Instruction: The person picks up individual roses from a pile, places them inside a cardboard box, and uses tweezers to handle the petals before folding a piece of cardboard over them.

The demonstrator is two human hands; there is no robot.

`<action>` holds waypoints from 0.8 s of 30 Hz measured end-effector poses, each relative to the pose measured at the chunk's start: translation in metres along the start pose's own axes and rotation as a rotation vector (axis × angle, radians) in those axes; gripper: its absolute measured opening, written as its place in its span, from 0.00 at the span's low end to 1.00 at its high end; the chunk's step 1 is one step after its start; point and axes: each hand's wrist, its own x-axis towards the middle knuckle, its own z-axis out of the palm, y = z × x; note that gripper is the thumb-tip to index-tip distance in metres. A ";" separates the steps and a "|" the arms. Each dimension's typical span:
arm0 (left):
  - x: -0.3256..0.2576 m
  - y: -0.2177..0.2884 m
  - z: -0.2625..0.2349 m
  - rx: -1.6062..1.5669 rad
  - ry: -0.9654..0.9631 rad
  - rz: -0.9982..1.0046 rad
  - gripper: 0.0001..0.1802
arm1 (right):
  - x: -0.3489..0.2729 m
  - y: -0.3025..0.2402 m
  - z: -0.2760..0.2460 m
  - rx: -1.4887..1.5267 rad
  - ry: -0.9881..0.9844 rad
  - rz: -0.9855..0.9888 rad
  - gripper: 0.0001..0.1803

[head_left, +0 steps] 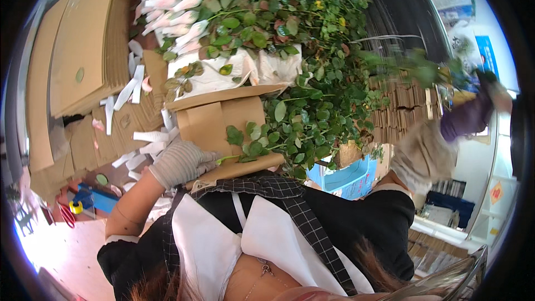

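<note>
At nine o'clock, stacked cardboard sheets (pixel 83 39) on the desk (pixel 83 145), scattered white paper strips (pixel 134 86) beside them. Low at eight o'clock, red scissors (pixel 67 214) and a yellow tape roll (pixel 76 207). Just left of centre, gloved left hand (pixel 181 161) curled around green stems (pixel 245 153), resting against a folded cardboard piece (pixel 223 120). At twelve o'clock, a heap of leafy stems with wrapped pale buds (pixel 167 0). At three o'clock, gloved right hand (pixel 423 156) raised, blurred; grip impossible to tell. Near it, a blurred leafy stem (pixel 412 69).
</note>
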 end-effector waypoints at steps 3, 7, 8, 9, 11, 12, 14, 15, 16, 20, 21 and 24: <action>-0.007 -0.021 0.026 0.062 0.513 0.301 0.16 | -0.001 -0.075 0.007 0.326 -0.185 -0.162 0.13; 0.002 -0.023 0.031 -0.091 0.375 0.215 0.16 | -0.071 -0.123 0.139 0.458 -0.743 -0.293 0.11; 0.008 -0.024 0.031 -0.120 0.399 0.257 0.17 | -0.103 -0.128 0.175 0.434 -0.846 -0.227 0.13; 0.007 -0.024 0.034 -0.232 0.389 0.241 0.17 | -0.134 -0.126 0.207 0.495 -0.816 -0.216 0.14; -0.002 -0.021 0.034 -0.317 0.365 0.208 0.16 | -0.169 -0.128 0.247 0.472 -0.930 -0.236 0.11; -0.008 -0.016 0.023 -0.290 0.334 0.211 0.16 | -0.179 -0.127 0.260 0.482 -0.982 -0.256 0.10; -0.017 -0.010 0.017 -0.177 0.409 0.275 0.15 | -0.186 -0.126 0.272 0.452 -1.077 -0.300 0.10; -0.022 -0.011 0.014 -0.076 0.496 0.236 0.16 | -0.186 -0.126 0.273 0.456 -1.060 -0.308 0.10; -0.029 -0.012 0.008 0.028 0.579 0.197 0.17 | -0.188 -0.127 0.273 0.459 -1.042 -0.313 0.10; -0.017 -0.038 0.021 0.196 0.650 0.049 0.16 | -0.186 -0.126 0.275 0.459 -1.081 -0.340 0.12; -0.014 -0.042 0.023 0.192 0.607 0.058 0.15 | -0.186 -0.126 0.276 0.466 -1.092 -0.343 0.12; -0.023 -0.047 0.023 0.179 0.546 0.097 0.12 | -0.190 -0.123 0.278 0.471 -1.119 -0.319 0.12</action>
